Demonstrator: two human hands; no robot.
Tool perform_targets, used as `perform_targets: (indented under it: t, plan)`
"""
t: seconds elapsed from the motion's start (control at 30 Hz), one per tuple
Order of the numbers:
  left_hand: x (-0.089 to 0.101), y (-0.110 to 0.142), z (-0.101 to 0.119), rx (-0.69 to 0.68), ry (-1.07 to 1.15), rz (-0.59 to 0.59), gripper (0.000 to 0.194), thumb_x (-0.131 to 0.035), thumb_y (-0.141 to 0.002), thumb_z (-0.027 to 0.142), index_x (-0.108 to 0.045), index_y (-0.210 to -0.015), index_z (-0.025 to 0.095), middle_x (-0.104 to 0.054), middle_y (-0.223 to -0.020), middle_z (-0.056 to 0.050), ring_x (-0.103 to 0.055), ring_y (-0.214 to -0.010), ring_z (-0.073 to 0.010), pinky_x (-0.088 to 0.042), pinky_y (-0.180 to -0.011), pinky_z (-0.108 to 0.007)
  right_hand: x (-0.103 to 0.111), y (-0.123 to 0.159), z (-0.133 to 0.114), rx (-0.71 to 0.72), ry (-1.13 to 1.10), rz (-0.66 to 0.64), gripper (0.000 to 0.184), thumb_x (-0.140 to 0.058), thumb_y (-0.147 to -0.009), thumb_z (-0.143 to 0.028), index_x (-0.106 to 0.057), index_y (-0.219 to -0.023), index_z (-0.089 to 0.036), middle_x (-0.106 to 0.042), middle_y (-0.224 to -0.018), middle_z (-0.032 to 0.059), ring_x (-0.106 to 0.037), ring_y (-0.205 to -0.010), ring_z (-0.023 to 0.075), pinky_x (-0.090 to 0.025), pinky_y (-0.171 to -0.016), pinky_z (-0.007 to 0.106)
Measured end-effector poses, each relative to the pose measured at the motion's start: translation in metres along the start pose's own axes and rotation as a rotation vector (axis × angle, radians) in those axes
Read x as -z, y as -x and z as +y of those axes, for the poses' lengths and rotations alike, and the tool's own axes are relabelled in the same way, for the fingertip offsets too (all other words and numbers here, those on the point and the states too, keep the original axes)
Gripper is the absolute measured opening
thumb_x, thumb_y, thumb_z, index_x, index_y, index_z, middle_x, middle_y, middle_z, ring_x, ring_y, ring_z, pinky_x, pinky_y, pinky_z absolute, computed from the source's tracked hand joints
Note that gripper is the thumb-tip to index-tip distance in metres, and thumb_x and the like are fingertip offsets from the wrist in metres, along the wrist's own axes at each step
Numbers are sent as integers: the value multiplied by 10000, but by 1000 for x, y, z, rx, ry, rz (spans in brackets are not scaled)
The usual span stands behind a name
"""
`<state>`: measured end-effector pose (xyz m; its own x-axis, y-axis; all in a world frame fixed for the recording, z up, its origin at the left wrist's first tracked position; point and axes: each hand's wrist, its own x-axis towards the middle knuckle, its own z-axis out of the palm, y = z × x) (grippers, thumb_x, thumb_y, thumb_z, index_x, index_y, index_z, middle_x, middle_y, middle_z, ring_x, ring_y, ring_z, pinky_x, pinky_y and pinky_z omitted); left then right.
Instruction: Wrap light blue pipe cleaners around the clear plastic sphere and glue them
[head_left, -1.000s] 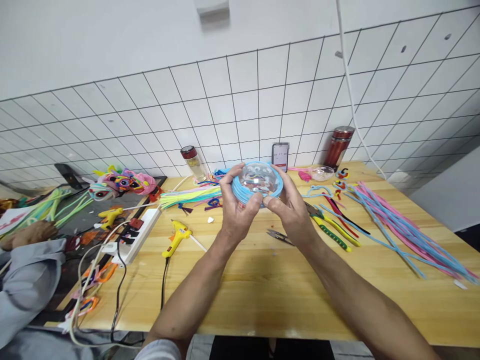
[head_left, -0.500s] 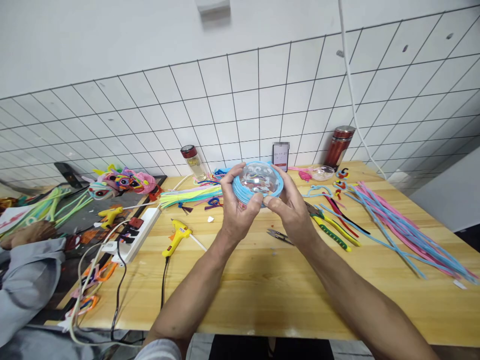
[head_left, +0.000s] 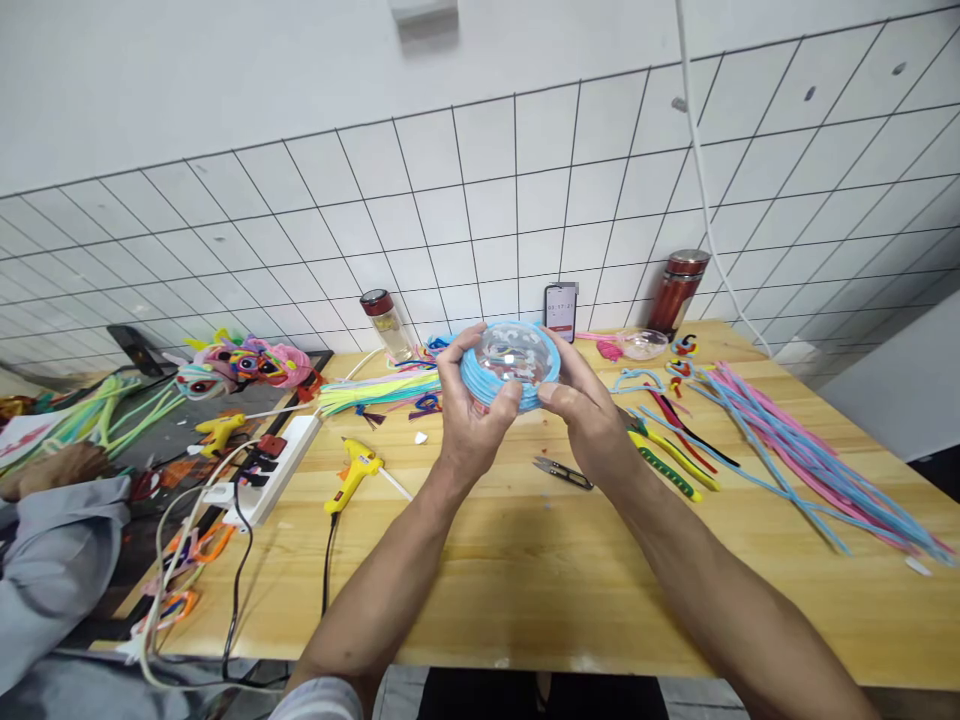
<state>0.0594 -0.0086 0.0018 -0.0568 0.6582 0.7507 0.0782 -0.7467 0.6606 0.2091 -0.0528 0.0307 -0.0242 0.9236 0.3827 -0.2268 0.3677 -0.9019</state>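
Note:
Between both hands I hold a clear round dome [head_left: 514,350] ringed with coils of light blue pipe cleaner [head_left: 480,385], raised above the table. White marks show on or through its glossy top. My left hand [head_left: 472,410] wraps its left side, thumb pressed on the front of the coils. On the right side, my right hand [head_left: 585,405] grips the rim, its thumb at the front right. Fingers behind the dome are partly hidden. Below my right hand lie small thread snips [head_left: 562,472], with green-and-yellow-handled pliers [head_left: 664,465] beside that wrist.
A yellow glue gun [head_left: 352,478] and a white power strip [head_left: 281,470] with cables lie left. Pink and blue pipe cleaners [head_left: 817,460] spread at right. A phone [head_left: 560,312], glass bottle [head_left: 388,325] and red thermos [head_left: 677,295] stand at the back. Another person's sleeve [head_left: 60,540] is far left.
The dome has shifted slightly left in my hands. My right thumb has slid a little to the right along the coils, away from my left thumb.

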Motion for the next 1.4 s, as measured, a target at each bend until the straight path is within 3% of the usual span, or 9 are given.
perform_targets:
  t: [0.37,0.53,0.63,0.73,0.8,0.9,1.03,1.23,1.4]
  plan:
    - [-4,1,2,-34,32,7,619,-753,-940,614,-487,-1394,287,-551,-1561,-139,-605,-1410,-303,-536,-1158,-501,-5,3,-2,-6,82,23,774,-735,-927,-430,-493,-1642,-263,-670,-1586,95,-623,-1485,325,-526,-1257,522]
    - [-1,-2,1,-3,116,6,638,-801,-904,593,-528,-1389,282,-590,-1515,-123,-620,-1392,-302,-537,-1141,-471,-9,7,-1,11,147,80,977,-756,-943,-507,-280,-1763,-268,-582,-1671,127,-515,-1593,345,-573,-1219,529]
    - [3,-5,-1,86,211,16,638,-831,-875,572,-568,-1373,271,-632,-1454,-108,-657,-1327,-286,-549,-1117,-437,-10,8,-1,28,209,63,1027,-781,-947,-565,-241,-1778,-300,-459,-1764,150,-556,-1560,355,-638,-1134,513]
    - [6,-10,-1,269,362,31,602,-826,-864,569,-589,-1334,279,-685,-1360,-82,-712,-1211,-258,-582,-1061,-415,-6,7,-2,114,434,51,920,-784,-946,-621,-409,-1719,-291,-370,-1811,168,-488,-1607,399,-644,-1111,552]
    - [7,-14,1,389,473,36,553,-812,-859,576,-602,-1279,285,-719,-1308,-70,-739,-1154,-248,-603,-1026,-412,-2,6,-2,201,609,65,816,-772,-957,-632,-523,-1651,-281,-411,-1788,176,-449,-1630,415,-595,-1165,611]
    - [7,-19,3,488,574,11,526,-791,-844,604,-641,-1215,263,-757,-1304,-94,-746,-1210,-277,-611,-1053,-440,2,4,-2,324,751,92,705,-744,-988,-617,-589,-1589,-284,-543,-1689,176,-531,-1568,399,-530,-1233,639]
    - [8,-23,5,570,651,-29,518,-775,-832,612,-715,-1170,224,-784,-1314,-121,-731,-1312,-328,-589,-1138,-507,5,2,-3,445,794,119,746,-766,-975,-620,-570,-1597,-259,-649,-1571,183,-608,-1488,392,-526,-1244,617]
    - [10,-25,11,666,764,-119,526,-811,-776,634,-777,-1091,214,-821,-1277,-129,-713,-1371,-402,-590,-1149,-586,12,3,-6,548,786,95,876,-779,-972,-624,-448,-1684,-236,-600,-1628,214,-566,-1530,407,-483,-1273,650]
    - [9,-24,16,706,805,-100,504,-833,-759,644,-808,-1031,221,-851,-1181,-105,-707,-1382,-406,-569,-1182,-586,8,5,-5,667,825,25,794,-800,-982,-535,-486,-1661,-267,-599,-1619,206,-582,-1512,403,-499,-1256,643]
